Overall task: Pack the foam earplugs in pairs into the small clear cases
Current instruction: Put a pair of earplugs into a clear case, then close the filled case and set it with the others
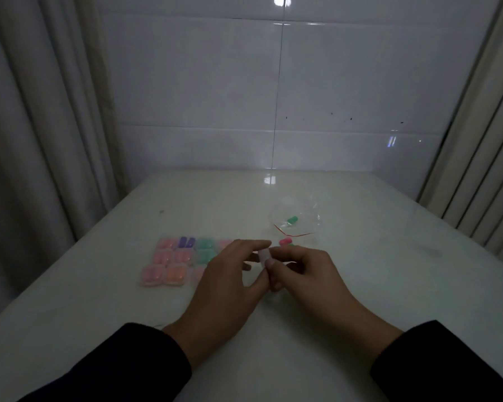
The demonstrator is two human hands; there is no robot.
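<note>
My left hand [228, 274] and my right hand [299, 271] meet over the middle of the table, both pinching one small clear case [264, 255] between fingertips. I cannot tell if anything is inside it. Just beyond my right hand lies a loose pink earplug [285, 241] with a green one partly hidden beside it. Further back, a clear plastic bag [298, 217] holds a green earplug [292, 219]. To the left, several filled cases [173, 261] lie in rows, showing pink, orange, purple and green plugs; my left hand covers the row's right end.
The white glossy table [360, 285] meets a tiled wall [273, 97] at the back. Curtains hang at the left [41, 126] and right [482, 140] sides. Dark sleeves cover both forearms.
</note>
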